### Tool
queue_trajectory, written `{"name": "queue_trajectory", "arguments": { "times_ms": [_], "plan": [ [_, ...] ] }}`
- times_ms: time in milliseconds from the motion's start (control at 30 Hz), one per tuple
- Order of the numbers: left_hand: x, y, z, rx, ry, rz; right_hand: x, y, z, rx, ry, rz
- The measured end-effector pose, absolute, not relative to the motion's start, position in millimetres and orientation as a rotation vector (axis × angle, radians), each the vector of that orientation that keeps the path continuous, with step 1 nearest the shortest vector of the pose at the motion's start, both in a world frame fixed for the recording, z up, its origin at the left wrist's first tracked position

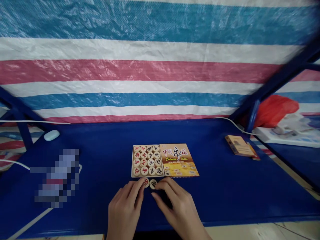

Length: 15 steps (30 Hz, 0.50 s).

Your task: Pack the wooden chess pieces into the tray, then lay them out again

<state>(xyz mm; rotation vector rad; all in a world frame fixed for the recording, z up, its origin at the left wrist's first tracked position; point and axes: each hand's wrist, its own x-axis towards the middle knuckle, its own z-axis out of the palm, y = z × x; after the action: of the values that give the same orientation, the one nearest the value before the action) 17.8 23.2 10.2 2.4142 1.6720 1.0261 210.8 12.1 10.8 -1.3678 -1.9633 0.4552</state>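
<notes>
Hands (126, 201) (178, 203) at two round chess pieces (147, 183) (153, 184), lettered faces up, pair running left-right

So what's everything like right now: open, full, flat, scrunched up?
Chess tray: open, filled with four rows of chess pieces.
Chinese chess lid: off, flat, printed side up.
Red-marked piece: outside the tray, partly hidden by the left hand.
Black-marked piece: outside the tray, face up, at the right hand.
Small brown box: flat, looks closed.
Red plastic bag: crumpled.
</notes>
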Motion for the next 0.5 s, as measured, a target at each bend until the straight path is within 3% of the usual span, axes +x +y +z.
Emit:
{"name": "queue_trajectory", "arguments": {
  "times_ms": [167, 367, 500],
  "plan": [
    [10, 26, 17, 2.211, 1.802, 1.12, 221, 14, 14, -1.367, -1.877, 0.361],
    [-8, 44, 11, 2.092, 1.766, 0.957, 233, 27, 8, -1.574, -1.896, -0.241],
    [-10, 44, 7, 2.062, 1.725, 0.951, 234, 32, 4, -1.549, -2.02, -0.196]
  ]
}}
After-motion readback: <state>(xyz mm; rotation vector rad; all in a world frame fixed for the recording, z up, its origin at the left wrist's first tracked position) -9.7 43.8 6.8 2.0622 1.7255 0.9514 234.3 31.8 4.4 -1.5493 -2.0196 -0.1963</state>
